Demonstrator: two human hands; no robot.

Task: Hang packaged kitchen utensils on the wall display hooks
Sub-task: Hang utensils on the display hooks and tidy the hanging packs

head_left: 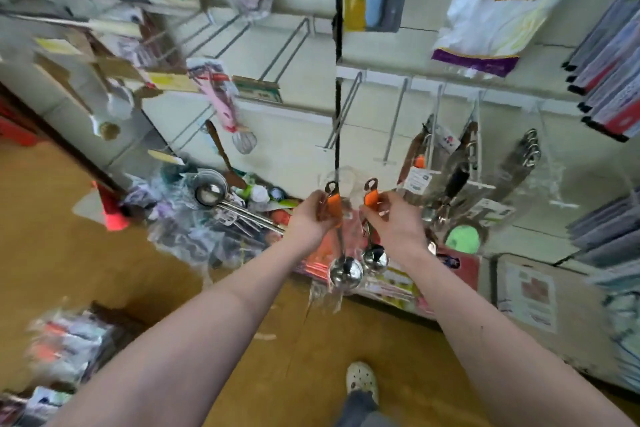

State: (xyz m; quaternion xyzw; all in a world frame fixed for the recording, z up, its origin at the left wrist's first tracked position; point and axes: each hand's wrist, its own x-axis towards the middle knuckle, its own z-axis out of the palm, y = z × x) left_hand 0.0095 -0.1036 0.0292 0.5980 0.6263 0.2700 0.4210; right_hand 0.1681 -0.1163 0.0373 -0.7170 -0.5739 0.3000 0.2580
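Observation:
Two orange-handled steel ladles in clear plastic packs hang down in front of me. My left hand (311, 218) grips the handle of the left ladle (344, 269). My right hand (393, 222) pinches the handle of the right ladle (374, 257). Both sit just below two bare wall hooks (341, 116) (394, 125) on the pale slat wall. The clear pack tops rise above my fingers near the hook tips.
Packaged utensils (457, 177) hang on hooks to the right. A heap of loose packaged utensils (221, 208) lies on the floor at the wall's foot. More packs (65, 347) lie at the lower left. My shoe (362, 378) stands on the yellow floor.

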